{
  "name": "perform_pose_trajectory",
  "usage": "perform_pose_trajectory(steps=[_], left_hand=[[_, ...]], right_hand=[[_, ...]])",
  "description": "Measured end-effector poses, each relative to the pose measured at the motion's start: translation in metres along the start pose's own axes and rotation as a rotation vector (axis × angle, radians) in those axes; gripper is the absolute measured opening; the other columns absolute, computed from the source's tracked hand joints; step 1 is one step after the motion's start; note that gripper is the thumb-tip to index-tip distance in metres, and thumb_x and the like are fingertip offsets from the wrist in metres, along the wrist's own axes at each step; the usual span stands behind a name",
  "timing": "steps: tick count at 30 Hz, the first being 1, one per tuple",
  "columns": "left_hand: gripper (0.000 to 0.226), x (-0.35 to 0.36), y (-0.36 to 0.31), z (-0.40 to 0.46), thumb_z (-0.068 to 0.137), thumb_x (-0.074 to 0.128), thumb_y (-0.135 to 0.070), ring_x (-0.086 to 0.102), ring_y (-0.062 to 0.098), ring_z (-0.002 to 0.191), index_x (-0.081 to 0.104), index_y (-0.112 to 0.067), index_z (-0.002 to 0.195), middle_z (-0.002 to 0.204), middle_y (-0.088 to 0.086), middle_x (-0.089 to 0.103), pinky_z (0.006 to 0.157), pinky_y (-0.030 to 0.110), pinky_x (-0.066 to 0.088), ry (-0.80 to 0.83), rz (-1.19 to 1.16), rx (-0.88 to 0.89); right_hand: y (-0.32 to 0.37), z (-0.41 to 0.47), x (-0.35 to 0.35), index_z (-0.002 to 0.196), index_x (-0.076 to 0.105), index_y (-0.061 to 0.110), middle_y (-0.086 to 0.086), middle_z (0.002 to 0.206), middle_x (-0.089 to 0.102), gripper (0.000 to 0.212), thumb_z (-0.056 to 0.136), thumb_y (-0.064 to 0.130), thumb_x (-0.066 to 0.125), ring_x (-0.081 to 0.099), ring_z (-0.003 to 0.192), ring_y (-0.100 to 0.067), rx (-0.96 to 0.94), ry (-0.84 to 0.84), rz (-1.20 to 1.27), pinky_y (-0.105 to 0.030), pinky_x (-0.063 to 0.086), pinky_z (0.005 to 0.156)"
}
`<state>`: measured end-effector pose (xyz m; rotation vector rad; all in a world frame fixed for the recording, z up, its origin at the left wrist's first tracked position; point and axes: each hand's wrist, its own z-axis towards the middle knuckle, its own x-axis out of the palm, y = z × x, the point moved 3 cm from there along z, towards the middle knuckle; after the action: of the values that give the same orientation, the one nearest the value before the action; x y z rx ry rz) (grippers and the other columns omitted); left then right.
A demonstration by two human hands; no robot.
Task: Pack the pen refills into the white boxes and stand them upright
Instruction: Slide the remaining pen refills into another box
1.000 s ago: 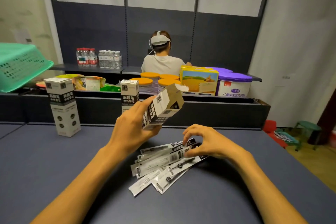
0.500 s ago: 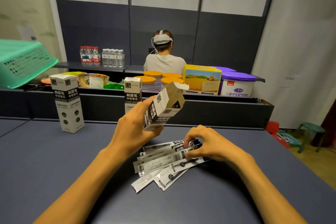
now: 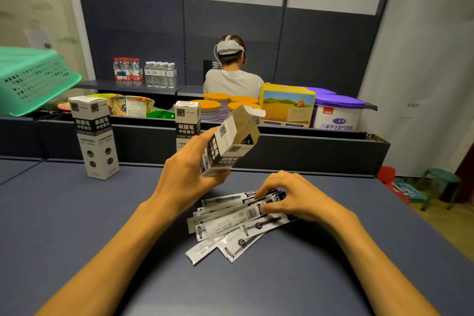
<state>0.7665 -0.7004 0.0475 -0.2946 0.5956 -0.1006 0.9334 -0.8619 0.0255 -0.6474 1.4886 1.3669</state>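
Dark blue tabletop [image 3: 77, 226] is the work surface, with shop shelving behind it and another person seen from the back, so pretty cluttered back there. Starting at the hands: the left hand [image 3: 189, 177] is wrapped around the lower half of an open white box [image 3: 229, 146], which is held off the table and tilted with its mouth up and toward the right, top flap sticking out; something dark can be made out inside, but how full it is can't be told. The right hand [image 3: 287, 200] is curled down onto the top of a fanned pile of pen refills [image 3: 230, 228] lying flat on the table, fingertips [image 3: 259, 195] pressed on one or two packets at their far end; whether anything is properly pinched yet can't be told from this view. Further out, two closed boxes are already stood upright: one at the left [image 3: 95, 136], one behind the left hand [image 3: 187, 126], partly hidden by it.

What could go wrong, as a guess: the sleeves look slick and overlapped, so several may get dragged along or the pile scattered when one is lifted; the flap may be caught by a packet going in at an angle; if the box is tipped any further, whatever is inside may slide out.
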Motion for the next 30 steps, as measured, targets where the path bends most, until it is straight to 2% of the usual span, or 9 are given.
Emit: perform_pose_trajectory(steps=[4, 8, 15, 21, 25, 30], left_hand=[[0.084, -0.001, 0.001, 0.0, 0.073, 0.078, -0.035, 0.048, 0.001, 0.11, 0.033, -0.028, 0.143, 0.128, 0.0, 0.056, 0.083, 0.017, 0.046, -0.007, -0.006, -0.005], [0.083, 0.0, 0.001, -0.001, 0.073, 0.078, -0.035, 0.049, 0.001, 0.109, 0.033, -0.029, 0.143, 0.129, -0.001, 0.055, 0.084, 0.02, 0.049, -0.004, -0.003, 0.002], [0.083, -0.001, 0.002, 0.0, 0.074, 0.077, -0.037, 0.048, 0.0, 0.109, 0.031, -0.031, 0.143, 0.129, -0.002, 0.055, 0.084, 0.021, 0.05, -0.01, -0.007, -0.004], [0.084, -0.002, 0.001, 0.0, 0.074, 0.079, -0.034, 0.049, 0.0, 0.108, 0.032, -0.03, 0.143, 0.129, -0.002, 0.056, 0.084, 0.022, 0.051, -0.021, -0.016, -0.007], [0.083, -0.001, 0.001, 0.0, 0.074, 0.078, -0.036, 0.049, 0.0, 0.108, 0.033, -0.028, 0.143, 0.129, -0.002, 0.055, 0.084, 0.022, 0.05, -0.015, -0.002, -0.011], [0.086, -0.002, 0.001, 0.0, 0.071, 0.08, -0.034, 0.058, 0.013, 0.107, 0.033, -0.028, 0.143, 0.124, 0.001, 0.058, 0.08, 0.031, 0.055, -0.041, 0.044, -0.005]], right_hand=[[0.002, -0.002, -0.003, 0.094, 0.067, 0.041, 0.019, 0.105, 0.06, 0.014, 0.083, 0.033, 0.072, 0.052, 0.102, 0.002, -0.011, -0.018, 0.045, -0.014, 0.042, 0.083], [0.001, -0.004, -0.008, 0.085, 0.067, 0.041, 0.02, 0.093, 0.066, 0.015, 0.084, 0.027, 0.072, 0.059, 0.092, 0.005, -0.002, -0.052, 0.127, -0.018, 0.05, 0.078], [-0.005, -0.008, -0.015, 0.089, 0.068, 0.028, 0.014, 0.089, 0.07, 0.008, 0.085, 0.021, 0.071, 0.065, 0.087, -0.001, -0.003, -0.048, 0.202, -0.024, 0.052, 0.082], [-0.007, -0.01, -0.018, 0.101, 0.069, 0.036, 0.017, 0.097, 0.068, 0.018, 0.088, 0.024, 0.068, 0.06, 0.093, 0.003, -0.007, -0.059, 0.158, -0.021, 0.051, 0.082], [-0.007, -0.011, -0.02, 0.094, 0.068, 0.042, 0.016, 0.092, 0.065, 0.017, 0.087, 0.026, 0.068, 0.058, 0.089, 0.001, -0.004, -0.078, 0.128, -0.025, 0.051, 0.082], [-0.008, -0.021, -0.038, 0.094, 0.068, 0.042, 0.011, 0.094, 0.067, 0.019, 0.085, 0.026, 0.07, 0.059, 0.093, -0.005, -0.05, -0.248, 0.15, -0.028, 0.051, 0.085]])
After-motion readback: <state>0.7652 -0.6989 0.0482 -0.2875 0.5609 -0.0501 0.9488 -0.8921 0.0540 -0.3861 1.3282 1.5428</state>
